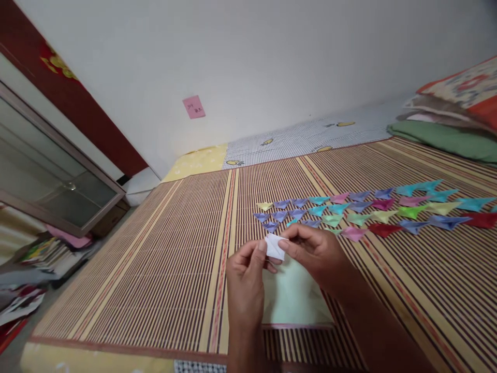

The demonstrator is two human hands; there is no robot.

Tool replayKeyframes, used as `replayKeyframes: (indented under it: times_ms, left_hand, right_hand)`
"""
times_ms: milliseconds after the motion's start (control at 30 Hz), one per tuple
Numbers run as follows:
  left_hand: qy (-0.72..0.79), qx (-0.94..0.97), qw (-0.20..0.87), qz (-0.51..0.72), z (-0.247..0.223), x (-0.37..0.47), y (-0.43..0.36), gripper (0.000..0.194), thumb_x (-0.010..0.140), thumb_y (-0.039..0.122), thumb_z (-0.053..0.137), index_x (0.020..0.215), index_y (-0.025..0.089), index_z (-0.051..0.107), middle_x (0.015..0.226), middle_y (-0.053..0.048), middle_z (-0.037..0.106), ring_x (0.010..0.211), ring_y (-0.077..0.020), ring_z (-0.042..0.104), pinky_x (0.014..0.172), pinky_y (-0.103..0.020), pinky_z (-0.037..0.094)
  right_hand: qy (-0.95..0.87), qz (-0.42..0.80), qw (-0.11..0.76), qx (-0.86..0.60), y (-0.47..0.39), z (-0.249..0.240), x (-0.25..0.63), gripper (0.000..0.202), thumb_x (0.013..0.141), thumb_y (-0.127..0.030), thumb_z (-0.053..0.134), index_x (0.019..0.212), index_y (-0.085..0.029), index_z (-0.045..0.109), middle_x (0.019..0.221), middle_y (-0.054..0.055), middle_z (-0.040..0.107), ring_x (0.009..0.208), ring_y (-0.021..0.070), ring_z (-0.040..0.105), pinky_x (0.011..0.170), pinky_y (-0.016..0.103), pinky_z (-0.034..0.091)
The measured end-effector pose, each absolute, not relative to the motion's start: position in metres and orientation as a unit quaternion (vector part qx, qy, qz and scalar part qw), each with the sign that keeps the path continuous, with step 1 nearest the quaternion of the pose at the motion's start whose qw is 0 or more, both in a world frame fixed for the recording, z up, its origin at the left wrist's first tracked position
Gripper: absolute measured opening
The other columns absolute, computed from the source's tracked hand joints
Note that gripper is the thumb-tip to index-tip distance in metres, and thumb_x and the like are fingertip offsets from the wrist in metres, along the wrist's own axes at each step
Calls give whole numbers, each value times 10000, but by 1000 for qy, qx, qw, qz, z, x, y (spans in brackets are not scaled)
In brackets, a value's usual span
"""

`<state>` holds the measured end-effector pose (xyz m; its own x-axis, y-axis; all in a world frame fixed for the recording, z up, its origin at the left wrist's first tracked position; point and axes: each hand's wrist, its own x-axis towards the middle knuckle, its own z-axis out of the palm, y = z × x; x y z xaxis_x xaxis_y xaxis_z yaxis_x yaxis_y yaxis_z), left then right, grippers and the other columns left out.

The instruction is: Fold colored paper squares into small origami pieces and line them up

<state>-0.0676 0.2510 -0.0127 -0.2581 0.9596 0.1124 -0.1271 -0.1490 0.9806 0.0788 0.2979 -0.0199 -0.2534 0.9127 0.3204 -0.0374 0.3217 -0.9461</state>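
Observation:
Between my two hands is a small folded white paper (275, 247) with crease lines on its face. My left hand (248, 269) pinches its left edge between thumb and fingers. My right hand (312, 251) grips the right side, thumb on top. Below the hands lies a pale green flat sheet or board (297, 300), partly covered by my right wrist. Just beyond my hands, several folded paper boat-like shapes in purple, blue, pink, red, green and yellow stand in rows, such as a red one (384, 229).
A striped bamboo mat (166, 269) covers the bed. Folded bedding, including a green cloth (446, 137), is stacked at the right back. A pink note (193, 106) is stuck on the white wall. At left stand a glass-doored cabinet (50, 166) and a pile of books (52, 259).

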Motion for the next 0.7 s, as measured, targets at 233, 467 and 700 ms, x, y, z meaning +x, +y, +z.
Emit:
replayKeyframes:
  times_ms: [233,467,700]
  left_hand:
    - [485,394,467,626,-13,-65,252,196,851,332,775,879,139,791,648,-20,713,574,-105,625,599,-204,511]
    - [458,370,458,666,-20,-64,255,202,848,340,787,829,147,733,623,25,621,534,-59,510,500,-150,394]
    - [466,435,328,697,-14,-59,251,173,902,264,728,1063,225,677,930,-16,718,768,-116,663,704,-216,548]
  right_hand:
    - [-650,399,544,-349,291,-15,73,104,923,-247,662,926,-227,764,824,7,753,775,164,697,732,294,533]
    - [-678,442,496,-313,292,-15,76,161,927,-214,648,1046,-238,754,906,6,769,814,154,710,740,277,546]
    - [-543,524,574,-318,296,-19,72,133,873,-250,730,999,-216,756,744,-5,696,682,127,660,660,249,564]
